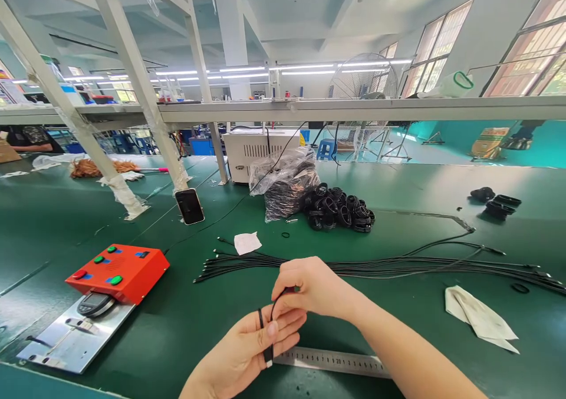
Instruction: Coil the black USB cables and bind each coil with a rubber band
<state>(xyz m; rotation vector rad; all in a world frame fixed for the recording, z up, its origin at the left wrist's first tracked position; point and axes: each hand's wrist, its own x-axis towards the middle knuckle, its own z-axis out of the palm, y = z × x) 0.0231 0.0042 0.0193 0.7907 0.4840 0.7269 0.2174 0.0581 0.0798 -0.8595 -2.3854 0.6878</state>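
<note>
My left hand [252, 346] lies palm up near the front edge of the green table [177, 328], thumb pressing a thin black cable [267, 352] against the fingers; the cable's plug end sticks out below the thumb. My right hand [309, 287] is closed just above it, pinching the same cable, which bends in a small loop between both hands. A steel ruler [336, 362] lies flat under my hands. Behind them a bundle of long black cables [398, 264] stretches across the table to the right.
An orange box with coloured buttons [118, 271] and a gauge on a metal plate [75, 334] sit at left. A phone [190, 205], a plastic bag and pile of coiled cables [340, 210], paper scraps [480, 319] and slanted frame posts [128, 63] stand around.
</note>
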